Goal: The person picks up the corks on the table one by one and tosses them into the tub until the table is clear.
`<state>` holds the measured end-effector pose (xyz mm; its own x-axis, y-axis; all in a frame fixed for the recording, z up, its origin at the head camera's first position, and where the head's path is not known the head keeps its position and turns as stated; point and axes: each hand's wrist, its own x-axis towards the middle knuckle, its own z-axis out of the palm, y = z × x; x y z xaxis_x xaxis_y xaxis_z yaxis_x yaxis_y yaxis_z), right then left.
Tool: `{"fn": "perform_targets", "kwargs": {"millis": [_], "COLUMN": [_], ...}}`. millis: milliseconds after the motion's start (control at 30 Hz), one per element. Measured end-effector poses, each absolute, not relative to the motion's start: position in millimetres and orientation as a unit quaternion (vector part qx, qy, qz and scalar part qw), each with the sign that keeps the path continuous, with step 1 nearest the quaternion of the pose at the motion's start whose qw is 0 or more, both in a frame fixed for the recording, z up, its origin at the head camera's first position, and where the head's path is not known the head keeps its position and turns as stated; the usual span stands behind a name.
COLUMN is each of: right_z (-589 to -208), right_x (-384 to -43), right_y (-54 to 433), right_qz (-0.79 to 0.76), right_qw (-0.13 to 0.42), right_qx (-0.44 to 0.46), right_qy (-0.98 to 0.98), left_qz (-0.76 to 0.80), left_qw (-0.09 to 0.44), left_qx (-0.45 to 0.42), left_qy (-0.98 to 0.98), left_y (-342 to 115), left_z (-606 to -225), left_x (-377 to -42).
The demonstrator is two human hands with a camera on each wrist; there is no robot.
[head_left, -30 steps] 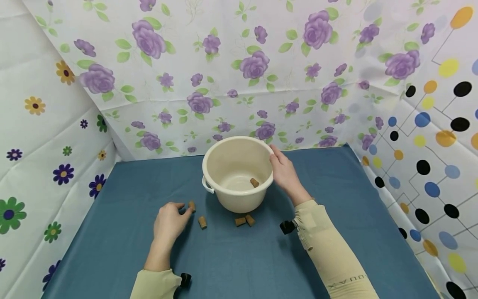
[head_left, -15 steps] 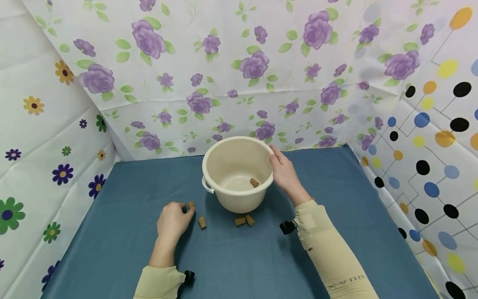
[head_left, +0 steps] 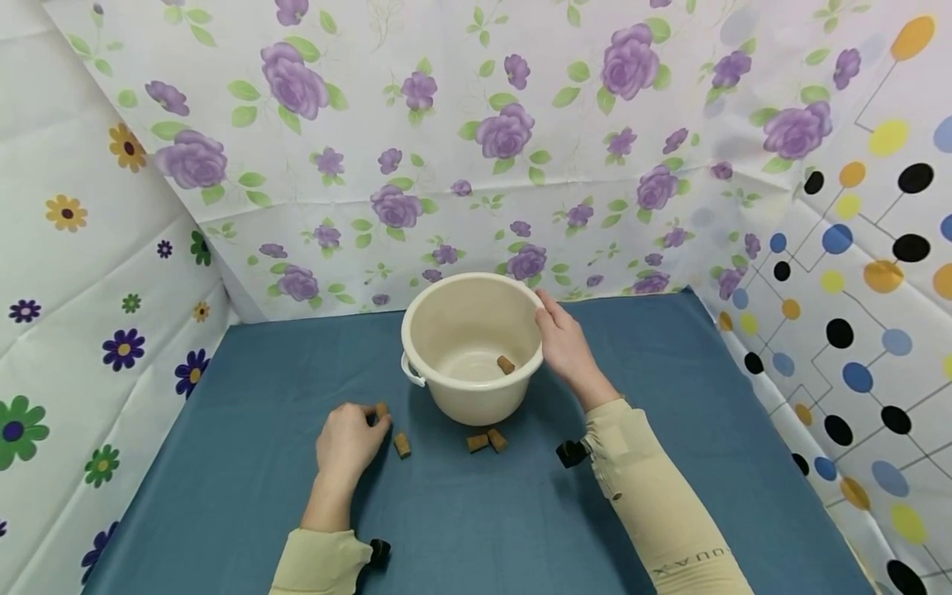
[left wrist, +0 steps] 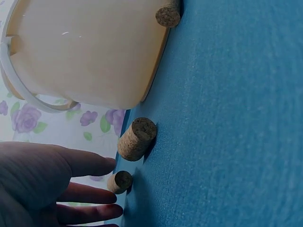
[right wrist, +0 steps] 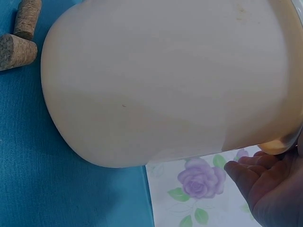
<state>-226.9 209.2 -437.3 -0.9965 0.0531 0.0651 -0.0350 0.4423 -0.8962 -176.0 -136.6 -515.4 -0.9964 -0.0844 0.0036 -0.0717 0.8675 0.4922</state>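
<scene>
A cream plastic bucket (head_left: 476, 401) stands upright near the back of the blue cloth, a cork stopper (head_left: 506, 364) lying inside. My right hand (head_left: 568, 347) grips its rim on the right; the right wrist view shows the curled fingers (right wrist: 265, 172) under the rim. At the left, my left hand (head_left: 351, 442) reaches around a cork stopper (left wrist: 120, 182), thumb on one side and fingers on the other. A gap shows between thumb and cork in the left wrist view. Another cork stopper (head_left: 402, 445) lies just right of that hand.
Two cork stoppers (head_left: 487, 440) lie together in front of the bucket. Its white handle (head_left: 412, 369) hangs at the left side. Flowered cloth (head_left: 461, 149) rises behind the blue cloth (head_left: 476, 529), and patterned sheets flank both sides.
My left hand has shifted slightly right, bringing its thumb and fingers closer around the cork stopper. The right hand and bucket hold their place.
</scene>
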Motion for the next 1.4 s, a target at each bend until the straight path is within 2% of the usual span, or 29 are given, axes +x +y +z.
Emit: {"fn": "perform_targets", "kwargs": {"millis": [667,1400], "right_z": [-439.1,-438.6], "right_x": [-227.7,-228.0], "right_y": [208.9,209.1], "right_qz": [0.522,0.525], "right_qw": [0.036,0.035], "right_qx": [-0.004,-0.005], "right_qy": [-0.852,-0.85], "left_qz": [-0.234,-0.239], "left_qw": [0.014,0.013], "left_qx": [0.049,0.022], "left_qy": [-0.971,-0.971], "left_y": [-128.4,-126.5], "left_z": [-517.0,-518.3], "left_x": [-187.4,-187.1]}}
